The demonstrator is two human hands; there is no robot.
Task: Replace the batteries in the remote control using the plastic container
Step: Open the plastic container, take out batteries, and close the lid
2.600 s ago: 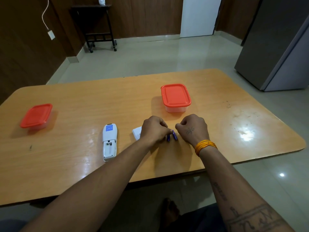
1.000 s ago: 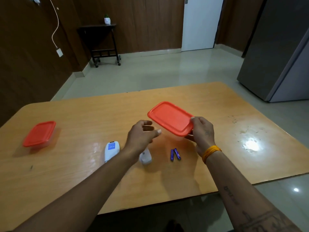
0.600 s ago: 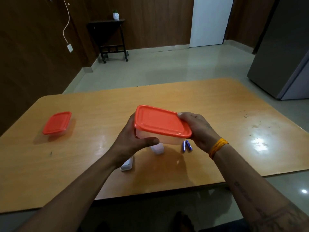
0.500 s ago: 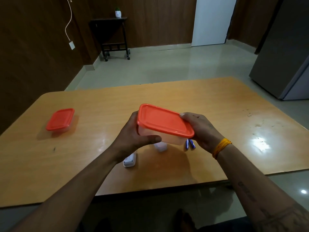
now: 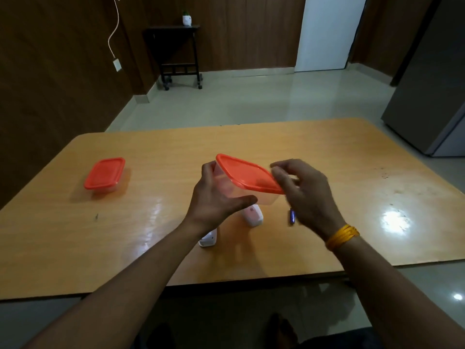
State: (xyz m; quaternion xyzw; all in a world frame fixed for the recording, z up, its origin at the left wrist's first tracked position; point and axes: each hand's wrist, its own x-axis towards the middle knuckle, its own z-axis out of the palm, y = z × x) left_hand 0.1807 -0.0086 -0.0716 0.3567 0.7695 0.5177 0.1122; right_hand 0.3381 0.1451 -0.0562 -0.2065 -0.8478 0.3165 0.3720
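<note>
Head view: left hand [image 5: 214, 200] grips clear box [image 5: 241, 190] above table [image 5: 151, 152]; right hand [image 5: 304, 190] pinches lid [image 5: 247, 176] edge, blurred.

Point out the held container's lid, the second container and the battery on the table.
held container's lid [image 5: 247, 176]: head view, middle of orange top.
second container [image 5: 104, 173]: head view, lid centre.
battery [image 5: 292, 216]: head view, visible blue body.

Worktop [image 5: 327, 152]: lidded container [image 5: 247, 181] held above centre, left hand [image 5: 216, 197] at its left, right hand [image 5: 305, 192] at its right. Beneath it: remote control [image 5: 208, 239], battery cover [image 5: 253, 215], battery [image 5: 292, 216] rightmost. Second container [image 5: 105, 175] far left.
</note>
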